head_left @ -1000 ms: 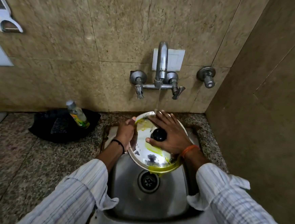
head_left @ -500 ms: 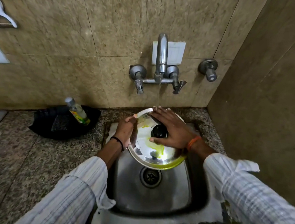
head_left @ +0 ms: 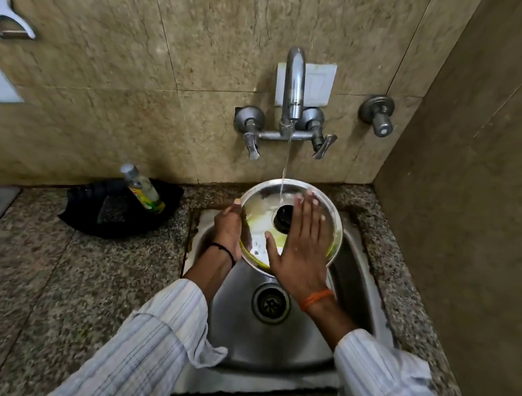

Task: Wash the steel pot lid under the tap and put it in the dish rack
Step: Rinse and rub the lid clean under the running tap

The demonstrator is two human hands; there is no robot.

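Note:
The round steel pot lid (head_left: 260, 208) with a black knob (head_left: 284, 215) is held over the steel sink (head_left: 351, 267), top side facing me, with yellow-green soap smears on it. My left hand (head_left: 229, 229) grips its left rim. My right hand (head_left: 301, 251) lies flat on the lid's right half, fingers spread, pointing toward the wall. A thin stream from the wall tap (head_left: 294, 88) falls onto the lid's far edge. No dish rack is in view.
A soap bottle (head_left: 143, 190) leans in a black tray (head_left: 118, 211) on the granite counter, left of the sink. The sink drain (head_left: 271, 303) sits below the lid. A side wall stands close on the right. A spare tap valve (head_left: 378, 115) juts from the back wall.
My right hand has swung from lying across the knob, fingers pointing left, to lying flat with fingers pointing at the wall. The lid now faces me more squarely.

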